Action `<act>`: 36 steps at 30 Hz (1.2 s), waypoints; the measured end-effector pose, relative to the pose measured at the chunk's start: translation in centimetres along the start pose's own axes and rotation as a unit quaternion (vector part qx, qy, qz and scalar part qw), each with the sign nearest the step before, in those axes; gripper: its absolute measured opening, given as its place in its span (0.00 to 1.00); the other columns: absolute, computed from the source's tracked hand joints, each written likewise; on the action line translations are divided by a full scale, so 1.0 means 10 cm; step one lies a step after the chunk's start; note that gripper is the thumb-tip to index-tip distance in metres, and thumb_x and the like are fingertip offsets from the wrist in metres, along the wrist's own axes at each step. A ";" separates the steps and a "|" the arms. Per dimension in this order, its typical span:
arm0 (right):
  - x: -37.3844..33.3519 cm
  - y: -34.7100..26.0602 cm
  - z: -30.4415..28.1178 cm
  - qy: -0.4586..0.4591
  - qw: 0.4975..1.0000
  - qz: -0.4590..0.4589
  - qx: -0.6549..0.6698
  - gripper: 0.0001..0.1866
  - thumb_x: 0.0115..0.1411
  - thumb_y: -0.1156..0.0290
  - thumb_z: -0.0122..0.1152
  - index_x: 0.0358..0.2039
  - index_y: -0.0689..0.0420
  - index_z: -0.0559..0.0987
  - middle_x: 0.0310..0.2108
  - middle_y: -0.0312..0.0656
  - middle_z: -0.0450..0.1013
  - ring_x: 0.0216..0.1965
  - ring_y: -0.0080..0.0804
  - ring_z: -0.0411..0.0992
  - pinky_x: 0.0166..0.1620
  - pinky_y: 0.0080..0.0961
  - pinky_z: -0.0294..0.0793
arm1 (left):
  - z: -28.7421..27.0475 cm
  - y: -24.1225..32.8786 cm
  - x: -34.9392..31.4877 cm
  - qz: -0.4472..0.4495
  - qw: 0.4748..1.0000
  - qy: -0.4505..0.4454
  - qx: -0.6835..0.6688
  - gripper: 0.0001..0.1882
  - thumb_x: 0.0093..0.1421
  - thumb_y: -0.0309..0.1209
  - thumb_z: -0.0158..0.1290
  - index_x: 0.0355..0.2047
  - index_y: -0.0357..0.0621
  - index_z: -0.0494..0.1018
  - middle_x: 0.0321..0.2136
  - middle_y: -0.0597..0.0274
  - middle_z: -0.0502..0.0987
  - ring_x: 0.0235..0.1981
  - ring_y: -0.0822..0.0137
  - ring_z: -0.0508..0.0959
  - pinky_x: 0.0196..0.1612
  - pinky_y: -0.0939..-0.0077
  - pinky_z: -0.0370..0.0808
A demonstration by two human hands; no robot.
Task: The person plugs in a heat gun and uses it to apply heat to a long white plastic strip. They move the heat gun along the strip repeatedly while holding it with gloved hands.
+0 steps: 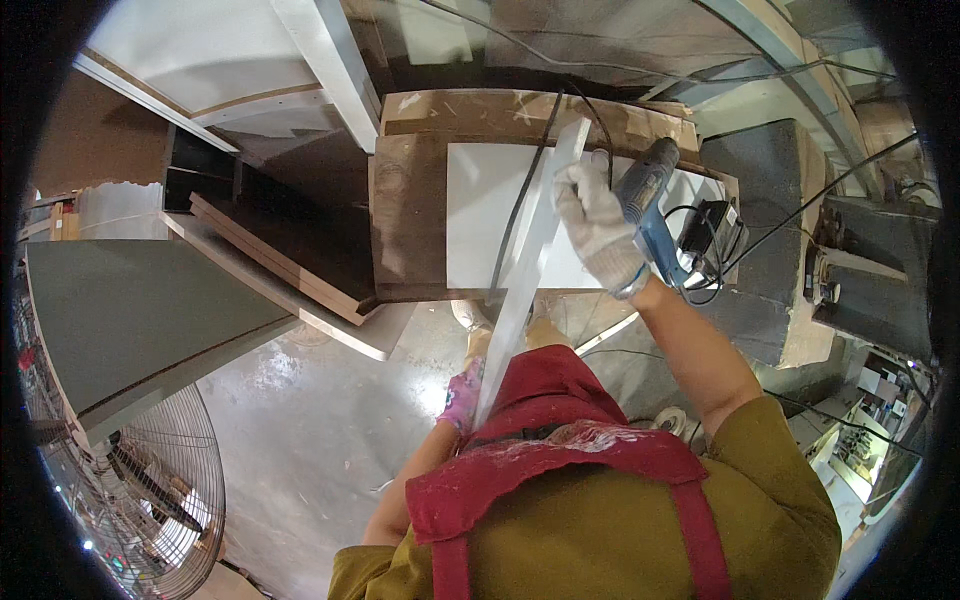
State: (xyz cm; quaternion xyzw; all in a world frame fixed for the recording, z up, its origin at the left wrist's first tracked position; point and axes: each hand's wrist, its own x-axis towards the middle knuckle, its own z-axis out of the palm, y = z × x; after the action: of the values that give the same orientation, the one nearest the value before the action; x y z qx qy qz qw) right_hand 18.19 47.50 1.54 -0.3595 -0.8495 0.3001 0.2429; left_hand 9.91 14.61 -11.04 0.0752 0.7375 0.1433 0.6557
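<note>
Gripping a long white panel strip [525,260] on edge, the left hand [462,398] clasps its near end, the right hand [597,225] its far part above the tabletop [405,210]; blue power tool [648,200] just beside, fan [150,480] well apart.

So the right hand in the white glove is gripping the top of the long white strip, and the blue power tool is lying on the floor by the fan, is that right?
Not quite. The right hand in the white glove does grip the upper part of the long white strip, but the blue power tool is not on the floor by the fan. The head view shows it up on the workbench, just right of that hand.
</note>
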 end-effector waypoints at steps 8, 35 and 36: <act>-0.19 -0.53 -0.11 -0.003 0.997 -0.072 0.035 0.07 0.66 0.70 0.50 0.39 0.59 0.68 0.33 0.48 0.66 0.37 0.45 0.71 0.44 0.39 0.69 | -0.03 0.06 -0.05 0.015 0.999 0.039 -0.025 0.38 0.67 0.60 0.37 0.44 0.33 0.78 0.38 0.40 0.81 0.39 0.50 0.80 0.47 0.58 0.74; -0.87 0.96 -0.60 -0.072 0.879 0.380 -0.279 0.40 0.52 0.60 0.65 0.62 0.62 0.61 0.55 0.61 0.68 0.54 0.59 0.70 0.55 0.41 0.71 | -0.19 0.28 -0.08 0.039 0.972 -0.134 -0.189 0.34 0.68 0.61 0.36 0.37 0.41 0.75 0.25 0.65 0.74 0.20 0.74 0.70 0.23 0.75 0.75; -0.80 0.98 -0.59 -0.076 0.859 0.432 -0.264 0.38 0.52 0.60 0.64 0.60 0.62 0.64 0.52 0.60 0.71 0.53 0.58 0.71 0.53 0.42 0.73 | -0.20 0.27 -0.06 0.088 0.978 -0.115 -0.149 0.34 0.68 0.61 0.36 0.37 0.41 0.75 0.24 0.65 0.74 0.20 0.74 0.70 0.23 0.75 0.74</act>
State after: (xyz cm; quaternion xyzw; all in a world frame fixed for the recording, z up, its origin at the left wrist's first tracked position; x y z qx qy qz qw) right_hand 31.49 48.93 -2.64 -0.7169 -0.6723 0.1660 -0.0808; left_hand 7.80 16.77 -9.46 0.0575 0.6183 0.2990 0.7245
